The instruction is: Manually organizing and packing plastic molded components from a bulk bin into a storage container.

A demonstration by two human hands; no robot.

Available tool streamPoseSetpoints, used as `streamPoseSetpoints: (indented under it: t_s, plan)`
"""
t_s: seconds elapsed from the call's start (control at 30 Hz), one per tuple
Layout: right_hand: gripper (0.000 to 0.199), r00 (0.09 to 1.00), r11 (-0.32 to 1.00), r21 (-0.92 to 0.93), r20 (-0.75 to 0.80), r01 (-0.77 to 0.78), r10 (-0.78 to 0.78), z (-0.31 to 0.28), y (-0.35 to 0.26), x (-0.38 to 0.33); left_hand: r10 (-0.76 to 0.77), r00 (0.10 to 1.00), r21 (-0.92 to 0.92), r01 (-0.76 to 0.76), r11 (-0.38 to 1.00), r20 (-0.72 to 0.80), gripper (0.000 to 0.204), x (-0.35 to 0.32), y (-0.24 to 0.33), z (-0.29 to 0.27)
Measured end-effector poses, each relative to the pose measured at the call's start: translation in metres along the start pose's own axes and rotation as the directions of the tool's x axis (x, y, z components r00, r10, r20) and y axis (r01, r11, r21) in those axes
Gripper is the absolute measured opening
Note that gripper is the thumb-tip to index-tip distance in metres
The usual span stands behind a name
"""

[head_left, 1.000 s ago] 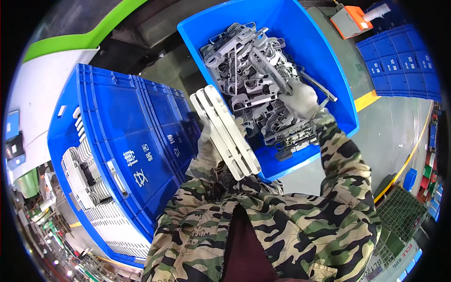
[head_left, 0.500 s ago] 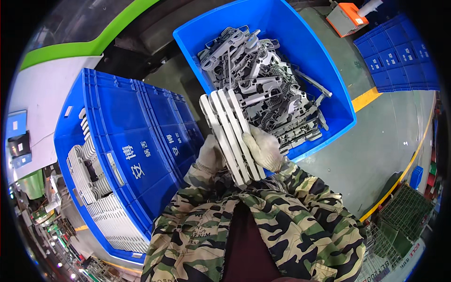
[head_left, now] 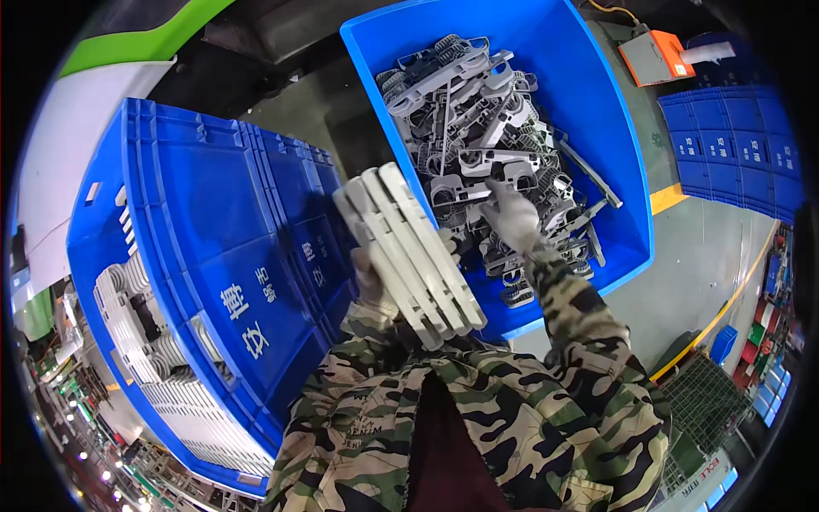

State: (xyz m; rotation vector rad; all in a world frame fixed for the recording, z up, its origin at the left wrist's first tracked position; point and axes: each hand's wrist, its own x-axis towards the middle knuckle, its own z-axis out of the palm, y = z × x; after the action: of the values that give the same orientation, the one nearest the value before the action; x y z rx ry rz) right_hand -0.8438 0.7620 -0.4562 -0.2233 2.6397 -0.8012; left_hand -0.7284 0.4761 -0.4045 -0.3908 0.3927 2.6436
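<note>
Right hand (head_left: 512, 218) has left the white strips (head_left: 409, 252), now spread on grey parts (head_left: 486, 136) in the blue bin (head_left: 597, 111); left hand (head_left: 371, 282) grips the strips alone.

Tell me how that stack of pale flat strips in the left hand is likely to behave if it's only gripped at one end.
The stack of pale strips looks rigid: the strips run straight past the left hand without sagging, so probably stiff moulded plastic. They seem light, since one gloved hand carries several. Stacked loose and smooth, they may slide apart or fan out. The right hand is in the blue bin of grey parts.
</note>
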Motion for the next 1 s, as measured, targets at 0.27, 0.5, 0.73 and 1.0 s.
streamPoseSetpoints:
  t_s: [0.27, 0.5, 0.73, 1.0]
  plan:
    - [0.025, 0.886, 0.653, -0.633, 0.443, 0.416, -0.135, 0.094, 0.096, 0.1, 0.083, 0.995, -0.039, -0.085, 0.996, -0.048, 0.145, 0.013, 0.044, -0.036]
    - [0.027, 0.941, 0.967, 0.245, 0.304, 0.074, -0.149, 0.06, 0.155, 0.097, 0.0, 0.999, 0.02, 0.001, 1.0, -0.05, 0.148, 0.05, 0.039, -0.032]
    - [0.05, 0.871, 0.871, -0.118, 0.069, -0.477, 0.487, -0.039, 0.004, 0.071, 0.141, 0.978, 0.101, -0.126, 0.987, -0.156, 0.144, 0.055, 0.073, -0.05]
    - [0.054, 0.502, 0.368, 0.753, -0.059, -0.545, 0.863, 0.047, 0.124, 0.134, 0.202, 0.974, 0.17, -0.183, 0.968, -0.098, 0.127, 0.069, 0.083, -0.064]
